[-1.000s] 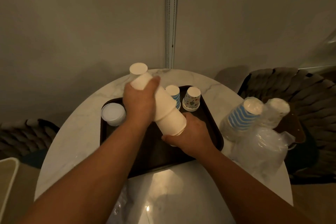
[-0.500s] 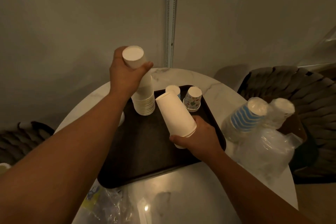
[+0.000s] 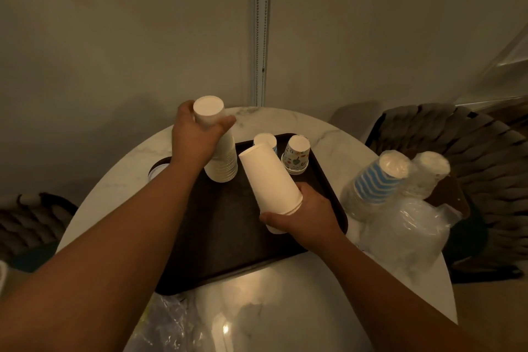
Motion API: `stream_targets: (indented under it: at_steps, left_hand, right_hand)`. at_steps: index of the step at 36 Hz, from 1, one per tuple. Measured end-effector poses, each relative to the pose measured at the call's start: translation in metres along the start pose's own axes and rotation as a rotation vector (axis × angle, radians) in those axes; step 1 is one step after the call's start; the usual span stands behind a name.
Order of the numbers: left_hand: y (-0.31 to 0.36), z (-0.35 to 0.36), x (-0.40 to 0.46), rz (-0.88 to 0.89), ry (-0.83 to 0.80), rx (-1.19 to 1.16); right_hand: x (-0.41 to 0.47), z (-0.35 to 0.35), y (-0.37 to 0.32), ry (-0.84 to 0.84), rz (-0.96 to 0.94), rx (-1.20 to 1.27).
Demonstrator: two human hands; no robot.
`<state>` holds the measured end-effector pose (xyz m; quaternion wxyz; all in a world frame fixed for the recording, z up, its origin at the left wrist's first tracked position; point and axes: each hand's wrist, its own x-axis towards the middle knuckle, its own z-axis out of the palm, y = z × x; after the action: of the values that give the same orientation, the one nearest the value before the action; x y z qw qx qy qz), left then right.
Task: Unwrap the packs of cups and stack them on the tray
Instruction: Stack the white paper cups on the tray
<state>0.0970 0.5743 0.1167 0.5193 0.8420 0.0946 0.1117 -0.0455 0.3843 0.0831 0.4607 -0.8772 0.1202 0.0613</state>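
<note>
Our left hand [image 3: 197, 137] grasps the upside-down white paper cup stack [image 3: 220, 151], steadying it on the dark tray's [image 3: 217, 237] far side; our right hand [image 3: 305, 214] clutches another tilted white stack [image 3: 270, 177], probably to set beside it.

Dim warm light, glare on the table [image 3: 228, 328], edges warped.

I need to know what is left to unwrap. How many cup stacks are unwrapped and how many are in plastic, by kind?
Plain white stacks, unwrapped: 2, one in the left hand, one in the right hand
Patterned stacks on the tray: 2
Stacks in plastic: 2
Total: 6
</note>
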Motion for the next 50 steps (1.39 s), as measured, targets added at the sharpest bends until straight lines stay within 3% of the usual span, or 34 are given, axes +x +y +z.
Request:
stream_targets:
  at_steps: [3, 5, 7, 11, 17, 25, 39, 43, 47, 50]
  left_hand:
    - [0.008, -0.012, -0.026, 0.101, 0.208, -0.069]
    - [0.014, -0.014, -0.048, 0.143, 0.24, -0.139]
    - [0.018, -0.01, -0.069, 0.035, 0.108, -0.217]
    - [0.017, -0.001, -0.088, -0.351, -0.211, -0.604]
    - [0.013, 0.005, -0.102, -0.312, -0.298, -0.655]
    - [0.017, 0.014, -0.103, -0.312, -0.057, -0.573]
    - [0.035, 0.003, -0.074, -0.368, 0.118, -0.563]
    - [0.052, -0.016, -0.053, -0.225, 0.166, -0.61]
    - [0.083, -0.042, -0.02, 0.174, 0.215, -0.416]
    - [0.086, -0.046, 0.008, 0.271, 0.19, -0.305]
  right_hand:
    - [-0.001, -0.001, -0.003, -0.014, 0.0, 0.071]
    - [-0.002, -0.002, -0.007, -0.032, -0.004, 0.088]
    - [-0.002, -0.002, -0.012, -0.042, -0.02, 0.094]
    - [-0.004, -0.001, -0.018, -0.075, -0.021, 0.083]
    - [-0.006, 0.002, -0.023, -0.169, 0.001, 0.065]
    - [-0.009, 0.002, -0.033, -0.128, -0.031, -0.005]
    - [-0.002, 0.001, -0.035, -0.035, -0.167, -0.164]
    - [-0.007, 0.005, -0.018, -0.012, -0.048, -0.034]
    - [-0.006, 0.008, -0.011, 0.0, -0.018, 0.085]
    - [-0.002, 0.006, -0.011, -0.005, -0.016, 0.13]
